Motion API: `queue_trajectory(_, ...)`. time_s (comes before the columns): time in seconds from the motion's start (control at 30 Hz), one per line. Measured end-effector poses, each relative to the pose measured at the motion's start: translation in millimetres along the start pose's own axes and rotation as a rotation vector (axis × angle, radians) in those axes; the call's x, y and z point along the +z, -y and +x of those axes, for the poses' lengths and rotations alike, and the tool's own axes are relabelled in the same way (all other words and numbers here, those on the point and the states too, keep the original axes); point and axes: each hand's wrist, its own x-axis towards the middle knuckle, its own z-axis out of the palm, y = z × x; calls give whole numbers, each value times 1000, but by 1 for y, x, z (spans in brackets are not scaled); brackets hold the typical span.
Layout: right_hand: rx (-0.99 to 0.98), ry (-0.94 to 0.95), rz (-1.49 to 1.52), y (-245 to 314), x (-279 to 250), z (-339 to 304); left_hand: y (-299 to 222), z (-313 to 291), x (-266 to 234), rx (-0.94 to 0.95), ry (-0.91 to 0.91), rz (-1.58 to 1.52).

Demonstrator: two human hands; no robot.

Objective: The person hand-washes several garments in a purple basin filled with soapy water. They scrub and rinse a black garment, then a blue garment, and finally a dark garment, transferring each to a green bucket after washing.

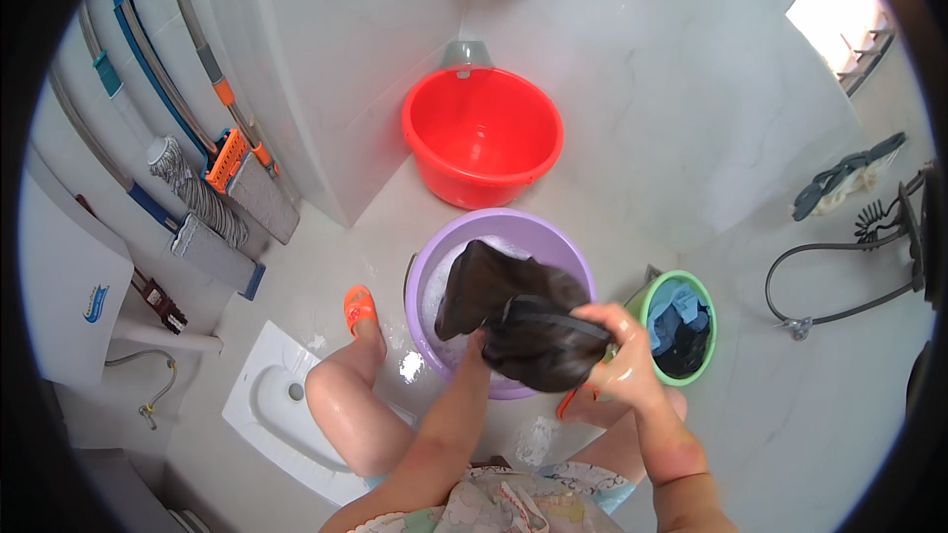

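A dark brown-black garment (pixel 548 345), bunched and partly blurred, is held up over a purple tub (pixel 420 321) with suds in it. My right hand (pixel 624 355) grips its right side, thumb and fingers closed on the fabric. On the other side, my left hand (pixel 478 347) holds the cloth from below, and the folds cover most of its fingers. The garment hides much of the tub's inside and part of its near rim. What kind of clothing it is, I cannot tell.
Beyond the tub stands a red basin (pixel 484 188). At right is a green bucket (pixel 709 355) holding blue and dark clothes. A white squat toilet (pixel 267 419) lies at left, below several mops (pixel 262 199) along the wall. A shower hose (pixel 775 276) hangs at right.
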Motion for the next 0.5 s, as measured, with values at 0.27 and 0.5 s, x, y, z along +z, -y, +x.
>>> queue_trajectory(0.27,488,-572,851,-164,-14,52,-30,10,12,-218,-58,1)
queue_trajectory(0.5,808,-465,1110,-237,22,84,-72,5,44,-524,114,479)
